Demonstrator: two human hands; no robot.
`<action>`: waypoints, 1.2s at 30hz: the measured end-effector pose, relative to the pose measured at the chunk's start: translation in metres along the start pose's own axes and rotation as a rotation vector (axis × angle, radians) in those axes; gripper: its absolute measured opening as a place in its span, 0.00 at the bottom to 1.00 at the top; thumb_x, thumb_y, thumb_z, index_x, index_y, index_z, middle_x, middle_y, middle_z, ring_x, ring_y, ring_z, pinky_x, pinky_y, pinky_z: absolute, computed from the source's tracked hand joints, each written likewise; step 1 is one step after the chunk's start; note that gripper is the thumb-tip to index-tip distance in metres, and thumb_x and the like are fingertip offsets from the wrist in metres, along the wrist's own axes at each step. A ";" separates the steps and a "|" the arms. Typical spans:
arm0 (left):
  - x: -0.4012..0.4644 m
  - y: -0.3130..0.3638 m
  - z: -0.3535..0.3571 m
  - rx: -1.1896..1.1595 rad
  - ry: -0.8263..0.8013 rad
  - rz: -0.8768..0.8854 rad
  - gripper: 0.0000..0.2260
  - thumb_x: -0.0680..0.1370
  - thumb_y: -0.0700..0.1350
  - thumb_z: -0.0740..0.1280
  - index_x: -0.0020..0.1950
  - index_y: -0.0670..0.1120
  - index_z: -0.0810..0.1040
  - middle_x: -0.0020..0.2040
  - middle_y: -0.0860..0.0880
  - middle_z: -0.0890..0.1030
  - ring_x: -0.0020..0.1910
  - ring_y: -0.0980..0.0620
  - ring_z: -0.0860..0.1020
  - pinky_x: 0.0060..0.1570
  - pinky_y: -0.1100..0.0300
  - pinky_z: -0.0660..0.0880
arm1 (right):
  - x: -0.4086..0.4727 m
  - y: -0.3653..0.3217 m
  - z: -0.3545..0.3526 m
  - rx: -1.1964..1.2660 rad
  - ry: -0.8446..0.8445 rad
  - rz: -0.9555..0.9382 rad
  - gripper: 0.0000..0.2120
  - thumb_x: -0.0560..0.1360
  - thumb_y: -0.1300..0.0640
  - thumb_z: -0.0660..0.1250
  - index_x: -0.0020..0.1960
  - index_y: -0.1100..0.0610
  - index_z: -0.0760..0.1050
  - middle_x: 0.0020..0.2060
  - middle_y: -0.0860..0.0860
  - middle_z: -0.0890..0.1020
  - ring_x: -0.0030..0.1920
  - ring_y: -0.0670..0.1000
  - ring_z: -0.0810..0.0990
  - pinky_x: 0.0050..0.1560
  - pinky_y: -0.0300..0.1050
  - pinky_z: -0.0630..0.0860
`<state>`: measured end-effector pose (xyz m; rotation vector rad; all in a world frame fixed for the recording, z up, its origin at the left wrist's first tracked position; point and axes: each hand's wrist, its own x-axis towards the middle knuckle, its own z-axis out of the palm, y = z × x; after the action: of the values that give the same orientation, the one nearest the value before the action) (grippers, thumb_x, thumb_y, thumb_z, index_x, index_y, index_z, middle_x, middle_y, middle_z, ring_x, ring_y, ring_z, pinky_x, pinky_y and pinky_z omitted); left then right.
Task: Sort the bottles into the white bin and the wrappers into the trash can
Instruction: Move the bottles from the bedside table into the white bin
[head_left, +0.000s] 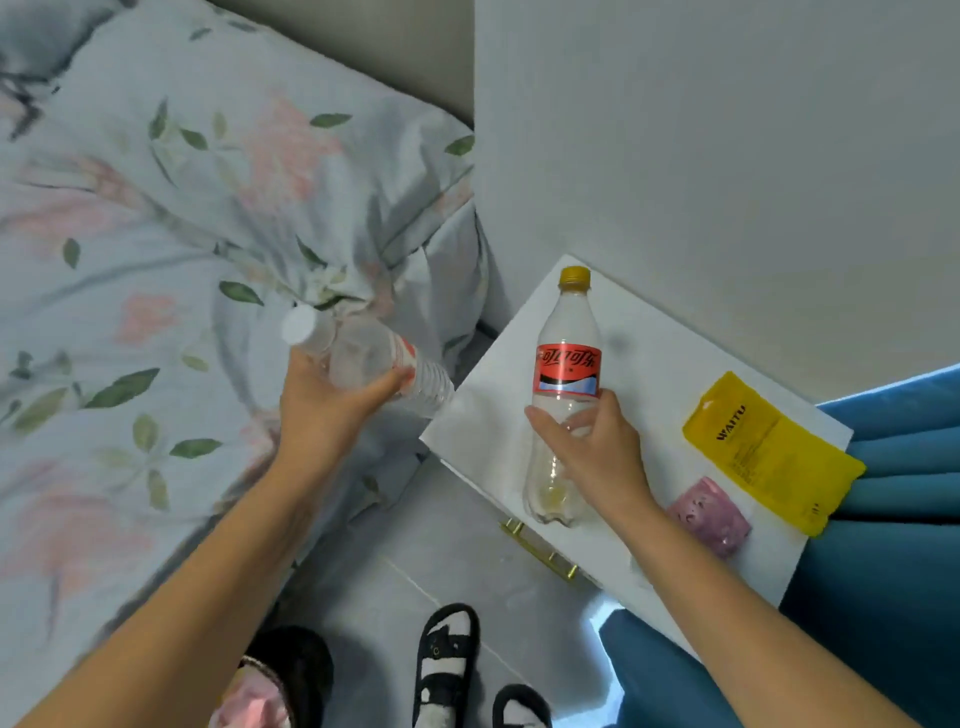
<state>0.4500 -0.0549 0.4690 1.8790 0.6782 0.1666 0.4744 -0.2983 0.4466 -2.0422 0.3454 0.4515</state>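
My left hand (322, 410) grips a clear water bottle (363, 353) with a white cap, held tilted in the air over the bed's edge. My right hand (592, 441) is closed around the lower body of a clear soda bottle (566, 364) with a red label and yellow cap, on the white nightstand (654, 353). A yellow wrapper (769, 447) lies flat on the nightstand to the right. Beside it, near the front edge, sits a pink crumpled wrapper (711, 514). Neither the white bin nor the trash can is in view.
A bed with a floral cover (156, 260) fills the left. A blue curtain (893, 571) hangs at the right of the nightstand. A white wall (727, 130) rises behind. Slippers (447, 660) lie on the grey tiled floor below.
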 end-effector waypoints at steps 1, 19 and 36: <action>-0.013 -0.013 -0.017 -0.010 0.022 -0.025 0.30 0.62 0.51 0.80 0.61 0.48 0.76 0.55 0.51 0.82 0.55 0.55 0.80 0.60 0.50 0.77 | -0.010 -0.004 0.012 -0.003 -0.052 -0.016 0.24 0.65 0.42 0.75 0.54 0.50 0.69 0.41 0.45 0.77 0.41 0.46 0.80 0.45 0.53 0.82; -0.360 -0.245 -0.334 -0.194 0.771 -0.591 0.26 0.64 0.44 0.80 0.59 0.46 0.77 0.52 0.51 0.81 0.49 0.57 0.79 0.47 0.65 0.73 | -0.276 -0.035 0.305 -0.506 -0.953 -0.510 0.27 0.64 0.43 0.76 0.58 0.48 0.70 0.45 0.43 0.81 0.46 0.38 0.77 0.42 0.30 0.70; -0.572 -0.479 -0.496 -0.370 1.245 -0.966 0.32 0.61 0.52 0.81 0.63 0.51 0.73 0.56 0.50 0.81 0.54 0.51 0.79 0.58 0.53 0.76 | -0.503 0.088 0.514 -0.780 -1.197 -0.546 0.30 0.65 0.47 0.76 0.61 0.47 0.66 0.46 0.39 0.77 0.46 0.38 0.77 0.42 0.33 0.72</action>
<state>-0.4102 0.1703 0.3582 0.7529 2.1159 0.7759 -0.0997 0.1375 0.3737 -2.0170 -1.2327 1.4669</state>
